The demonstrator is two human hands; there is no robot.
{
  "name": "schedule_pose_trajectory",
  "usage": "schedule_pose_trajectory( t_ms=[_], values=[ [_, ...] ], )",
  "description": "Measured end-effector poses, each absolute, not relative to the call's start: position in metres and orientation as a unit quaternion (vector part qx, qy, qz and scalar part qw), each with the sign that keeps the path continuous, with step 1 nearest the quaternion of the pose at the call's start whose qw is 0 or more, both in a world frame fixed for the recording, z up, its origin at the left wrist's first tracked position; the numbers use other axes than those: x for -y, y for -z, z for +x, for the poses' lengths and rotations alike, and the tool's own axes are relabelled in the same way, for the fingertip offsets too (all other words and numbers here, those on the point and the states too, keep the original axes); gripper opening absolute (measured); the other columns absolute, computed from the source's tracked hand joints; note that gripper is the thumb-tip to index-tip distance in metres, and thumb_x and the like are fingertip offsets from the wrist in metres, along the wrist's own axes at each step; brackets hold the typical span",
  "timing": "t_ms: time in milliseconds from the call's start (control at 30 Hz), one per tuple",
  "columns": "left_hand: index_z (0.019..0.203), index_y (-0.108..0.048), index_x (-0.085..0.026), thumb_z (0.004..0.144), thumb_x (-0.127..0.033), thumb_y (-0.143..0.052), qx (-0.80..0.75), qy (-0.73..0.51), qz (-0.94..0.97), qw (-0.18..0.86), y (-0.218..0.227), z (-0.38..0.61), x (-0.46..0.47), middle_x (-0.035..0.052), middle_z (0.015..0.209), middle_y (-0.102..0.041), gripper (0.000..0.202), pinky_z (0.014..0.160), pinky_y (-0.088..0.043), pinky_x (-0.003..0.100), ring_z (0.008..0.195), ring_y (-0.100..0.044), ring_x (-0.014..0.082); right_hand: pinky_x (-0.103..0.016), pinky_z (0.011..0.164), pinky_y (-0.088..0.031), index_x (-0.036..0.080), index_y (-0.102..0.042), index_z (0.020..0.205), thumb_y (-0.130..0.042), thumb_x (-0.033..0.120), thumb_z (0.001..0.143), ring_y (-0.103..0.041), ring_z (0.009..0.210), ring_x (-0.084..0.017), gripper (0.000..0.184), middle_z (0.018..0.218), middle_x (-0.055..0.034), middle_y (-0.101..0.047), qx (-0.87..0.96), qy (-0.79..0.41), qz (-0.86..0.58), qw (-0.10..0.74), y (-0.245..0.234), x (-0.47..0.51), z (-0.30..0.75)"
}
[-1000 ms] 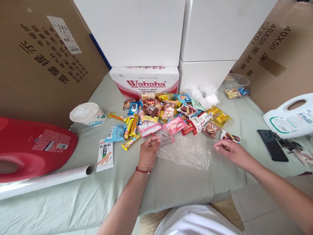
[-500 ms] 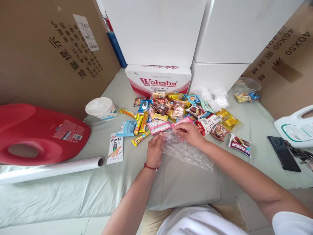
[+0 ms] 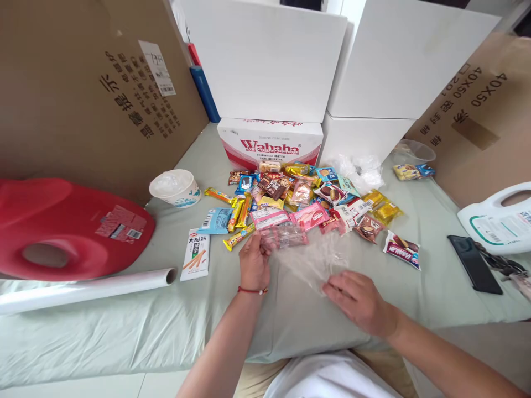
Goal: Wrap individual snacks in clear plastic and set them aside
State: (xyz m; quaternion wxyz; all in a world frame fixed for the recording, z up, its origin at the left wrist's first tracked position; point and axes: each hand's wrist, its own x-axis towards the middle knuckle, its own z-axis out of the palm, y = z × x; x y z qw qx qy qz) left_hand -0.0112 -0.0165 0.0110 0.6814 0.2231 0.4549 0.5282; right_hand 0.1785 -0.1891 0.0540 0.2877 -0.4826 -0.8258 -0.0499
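Note:
A clear plastic bag [image 3: 309,262] lies slanted across the cloth in front of a pile of wrapped snacks [image 3: 271,185]. My left hand [image 3: 254,262] is closed on the bag's left end, beside a reddish-brown packet [image 3: 286,236] that shows through or under clear film; I cannot tell which. My right hand [image 3: 360,301] has its fingers pressed together at the bag's lower right edge. Two pink wafer packets [image 3: 311,215] lie just beyond the bag. A small yellow snack stick [image 3: 238,236] is close to my left fingers.
Left stand a white paper tub [image 3: 176,190], a red jug [image 3: 74,226], a film roll [image 3: 87,287] and a white snack packet [image 3: 196,254]. A Wahaha carton [image 3: 269,145] is behind the pile. Right are a phone [image 3: 475,264], a white jug [image 3: 498,221] and a chocolate-pie packet [image 3: 401,250].
My right hand has moved from the bag's top by the pink packets down and right to its lower edge. The bag is spread flatter, and a reddish-brown packet now shows near my left hand.

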Motion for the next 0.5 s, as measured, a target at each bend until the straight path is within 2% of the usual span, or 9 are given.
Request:
schedule_pose_trajectory(
  t_ms=[167, 267, 367, 433, 500],
  values=[
    [0.090, -0.073, -0.012, 0.070, -0.038, -0.086, -0.447, -0.481, 0.165, 0.736, -0.012, -0.022, 0.051, 0.0066, 0.083, -0.075, 0.035, 0.059, -0.051, 0.020, 0.073, -0.072, 0.0146, -0.030, 0.064, -0.052, 0.018, -0.067, 0.118, -0.057, 0.006, 0.095, -0.061, 0.073, -0.018, 0.027, 0.094, -0.0081, -0.072, 0.785, -0.018, -0.556, 0.271, -0.017, 0.263, 0.176],
    [0.090, -0.075, -0.012, 0.070, -0.034, -0.086, -0.448, -0.476, 0.149, 0.742, -0.011, -0.032, 0.072, 0.0083, 0.087, -0.077, 0.031, 0.064, -0.055, 0.021, 0.079, -0.074, 0.0168, -0.027, 0.061, -0.053, 0.022, -0.066, 0.120, -0.057, 0.020, 0.099, -0.064, 0.072, -0.016, 0.023, 0.106, -0.0088, -0.070, 0.698, -0.121, -0.630, 0.318, -0.018, 0.284, 0.178],
    [0.091, -0.076, -0.012, 0.068, -0.033, -0.087, -0.459, -0.490, 0.164, 0.723, -0.012, -0.041, 0.088, 0.0099, 0.092, -0.078, 0.033, 0.065, -0.057, 0.022, 0.083, -0.075, 0.0189, -0.027, 0.057, -0.052, 0.023, -0.066, 0.111, -0.051, 0.035, 0.102, -0.062, 0.068, -0.015, 0.022, 0.097, -0.0069, -0.068, 0.541, -0.197, -0.724, 0.379, -0.034, 0.278, 0.191],
    [0.092, -0.077, -0.013, 0.067, -0.034, -0.088, -0.464, -0.495, 0.176, 0.713, -0.014, -0.044, 0.095, 0.0106, 0.096, -0.078, 0.034, 0.068, -0.059, 0.022, 0.087, -0.076, 0.0204, -0.030, 0.063, -0.055, 0.023, -0.068, 0.106, -0.056, 0.043, 0.098, -0.065, 0.079, -0.019, 0.025, 0.096, -0.0071, -0.068, 0.487, -0.254, -0.759, 0.349, -0.043, 0.264, 0.200],
    [0.091, -0.077, -0.014, 0.067, -0.037, -0.089, -0.466, -0.499, 0.183, 0.708, -0.017, -0.044, 0.100, 0.0101, 0.098, -0.078, 0.035, 0.073, -0.060, 0.024, 0.091, -0.076, 0.0214, -0.035, 0.076, -0.059, 0.023, -0.068, 0.118, -0.071, 0.047, 0.086, -0.066, 0.100, -0.026, 0.040, 0.117, -0.0107, -0.068, 0.495, -0.318, -0.756, 0.286, -0.045, 0.246, 0.203]
  ],
)
